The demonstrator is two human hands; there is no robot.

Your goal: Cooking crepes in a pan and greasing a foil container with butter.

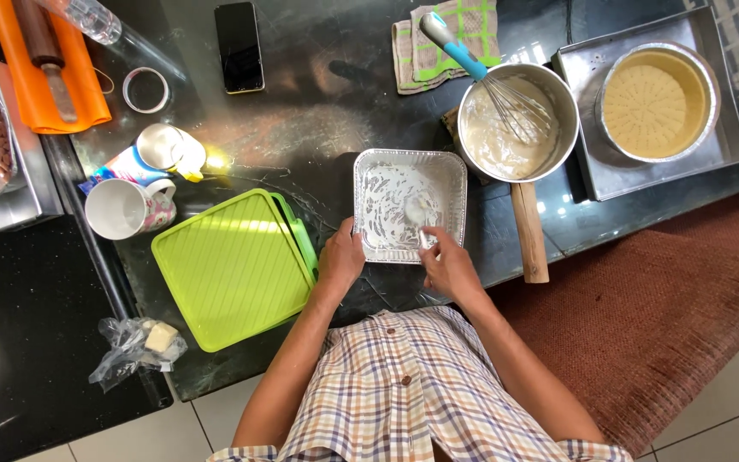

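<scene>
A square foil baking pan [449,164] sits on the dark counter in front of me, its inside smeared white. My left hand [340,258] grips the pan's near left corner. My right hand [446,261] reaches into the pan's near right side, fingertips pinched on a small pale lump that I cannot identify, pressing it against the foil. Just beyond the pan stands a steel saucepan [564,103] of pale batter with a blue-handled whisk [470,60] resting in it, its wooden handle pointing toward me.
A lime green lidded box [226,267] lies left of the pan. A white mug [121,208], tape roll [145,89], phone [239,46], orange mat with rolling pin [44,60], bagged butter [149,340], a checked cloth [448,34]. A metal tray [583,128] holds a round crust-lined tin [657,101].
</scene>
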